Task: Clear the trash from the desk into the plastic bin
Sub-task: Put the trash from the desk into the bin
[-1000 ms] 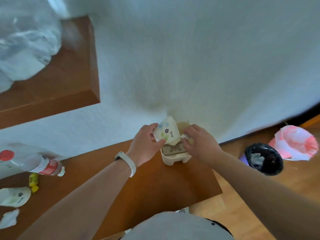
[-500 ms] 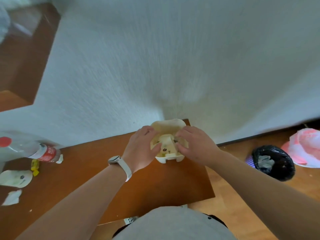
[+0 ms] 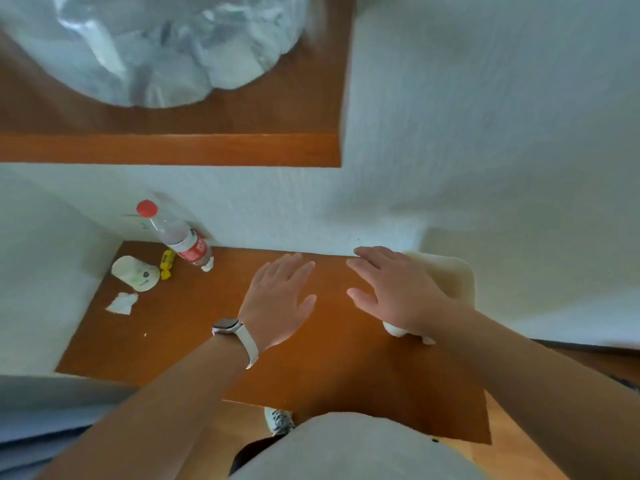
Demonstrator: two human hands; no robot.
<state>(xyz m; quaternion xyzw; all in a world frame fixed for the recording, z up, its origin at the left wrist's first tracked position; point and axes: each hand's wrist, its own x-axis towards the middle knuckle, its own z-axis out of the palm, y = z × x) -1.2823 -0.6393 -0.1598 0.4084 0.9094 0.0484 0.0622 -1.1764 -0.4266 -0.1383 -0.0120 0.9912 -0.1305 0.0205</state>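
Trash lies scattered at the far left corner of a brown wooden bench [image 3: 173, 341] that stands against a white wall. A clear plastic bottle [image 3: 180, 237] with a red cap and red label leans there, tilted, with its cap toward the wall. Just beside its lower end sit a small yellow wrapper [image 3: 167, 264] and a tiny white scrap [image 3: 207, 266]. A crumpled white paper cup [image 3: 135, 273] with a faint drawing lies on its side next to the wrapper, and a torn white paper piece [image 3: 122, 303] lies a little nearer the viewer.

Both bare hands hover over the middle of the bench, palms down, fingers spread and holding nothing. The left hand [image 3: 278, 299] wears a pale-strapped watch [image 3: 235, 336] on the wrist. The right hand [image 3: 398, 292] is just in front of a cream-coloured container [image 3: 450, 275] at the far right of the bench, partly hiding it; whether it touches the container cannot be told.

Above, a wooden shelf [image 3: 173, 148] on the wall carries a large crinkled clear plastic bag [image 3: 152, 43]. The plastic bin is out of view
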